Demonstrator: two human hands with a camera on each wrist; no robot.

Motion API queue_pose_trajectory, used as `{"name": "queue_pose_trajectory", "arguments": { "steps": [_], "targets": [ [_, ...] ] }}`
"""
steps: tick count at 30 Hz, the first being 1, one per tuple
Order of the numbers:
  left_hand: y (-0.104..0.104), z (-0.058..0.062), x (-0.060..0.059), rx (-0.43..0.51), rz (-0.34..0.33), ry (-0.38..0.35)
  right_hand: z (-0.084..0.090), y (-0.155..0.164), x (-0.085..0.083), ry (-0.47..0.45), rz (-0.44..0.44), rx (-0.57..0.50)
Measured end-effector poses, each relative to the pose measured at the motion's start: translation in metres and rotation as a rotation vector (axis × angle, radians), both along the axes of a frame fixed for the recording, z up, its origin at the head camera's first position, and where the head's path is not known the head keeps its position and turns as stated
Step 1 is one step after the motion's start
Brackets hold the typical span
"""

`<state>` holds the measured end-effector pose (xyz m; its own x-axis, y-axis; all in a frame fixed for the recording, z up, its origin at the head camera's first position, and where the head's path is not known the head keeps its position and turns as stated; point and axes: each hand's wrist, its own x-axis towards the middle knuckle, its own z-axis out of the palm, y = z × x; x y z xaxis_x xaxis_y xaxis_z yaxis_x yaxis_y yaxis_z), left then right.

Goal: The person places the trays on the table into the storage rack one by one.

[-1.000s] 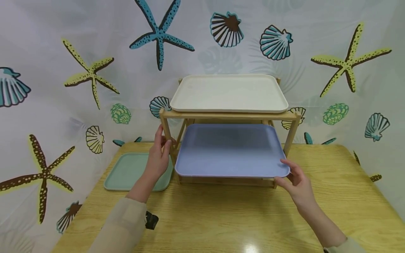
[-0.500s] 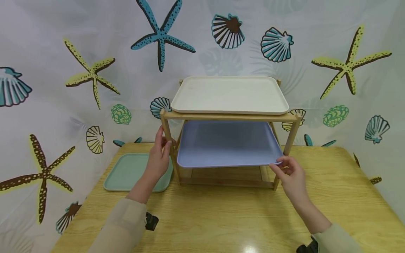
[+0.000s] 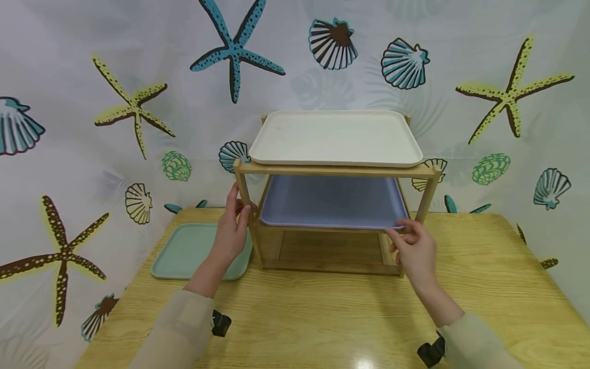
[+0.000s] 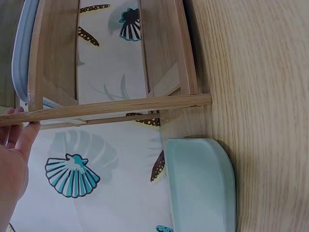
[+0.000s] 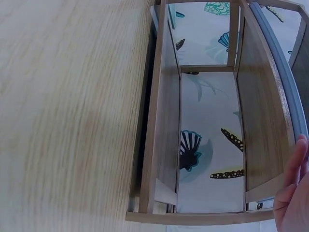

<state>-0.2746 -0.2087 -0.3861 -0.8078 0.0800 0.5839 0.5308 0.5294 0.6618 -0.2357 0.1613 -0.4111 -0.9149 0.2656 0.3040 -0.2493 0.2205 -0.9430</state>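
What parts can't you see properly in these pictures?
- Back of the blue tray, head view: hidden in shadow under the cream tray.
- Right hand fingertips at the blue tray's front corner, head view: too small to tell how they grip; the right wrist view cuts the hand off at its edge.
- Green tray, head view: its right part is hidden behind the left hand, which holds the rack post.

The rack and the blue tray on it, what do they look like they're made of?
The rack looks like pale, unpainted wood, perhaps bamboo: grain shows on its slats and posts. The blue tray seems to be matte plastic, with a smooth, even surface and a rounded rim.
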Motion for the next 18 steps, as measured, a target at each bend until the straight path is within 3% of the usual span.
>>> {"name": "queue_pose_trajectory", "arguments": {
  "steps": [6, 10, 15, 18],
  "targets": [
    [0.001, 0.003, 0.001, -0.01, 0.012, -0.01, 0.003, -0.003, -0.008, -0.016, 0.011, 0.011],
    [0.002, 0.003, 0.001, -0.012, 0.016, -0.013, 0.004, 0.002, -0.006, 0.015, 0.082, -0.007],
    [0.002, 0.001, 0.0, -0.001, 0.012, -0.002, 0.014, 0.017, 0.007, 0.117, 0.209, -0.062],
    [0.001, 0.0, 0.0, 0.0, 0.014, 0.002, 0.026, 0.031, 0.015, 0.217, 0.196, -0.07]
  ]
}}
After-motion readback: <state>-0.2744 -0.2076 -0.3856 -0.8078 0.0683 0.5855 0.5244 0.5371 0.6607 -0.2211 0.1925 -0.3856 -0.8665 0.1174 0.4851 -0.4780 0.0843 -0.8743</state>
